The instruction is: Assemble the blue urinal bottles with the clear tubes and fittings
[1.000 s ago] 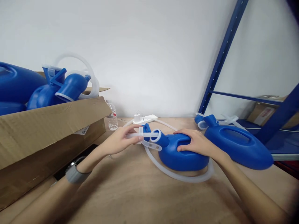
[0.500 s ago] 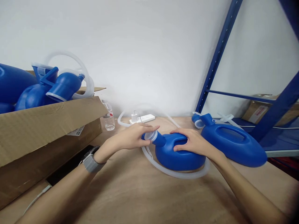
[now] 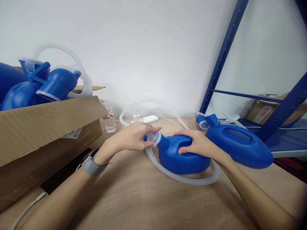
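A blue plastic urinal bottle (image 3: 184, 163) lies on the table in front of me, its neck pointing left. My right hand (image 3: 195, 143) is wrapped over its moulded handle, thumb at the near side of the grip. At the mouth, my left hand (image 3: 137, 137) has its thumb and fingers closed round a translucent white-and-blue cap (image 3: 153, 137). The palm hides part of the cap. A clear hose (image 3: 192, 180) loops round the near side of the bottle, and its far loop arcs up against the wall.
On the left stands a cardboard box (image 3: 59, 111) heaped with blue bottles and hoses. Beside it are a water bottle (image 3: 109, 119) and a black phone (image 3: 64, 172) on a cable. A power strip (image 3: 150, 119) sits by the wall. Another blue urinal bottle (image 3: 261, 153) lies right, near a blue rack (image 3: 223, 51).
The whole view has shifted slightly, with the box sliding left in the picture. Both hands keep their places on the urinal bottle and its cap, with little visible movement.
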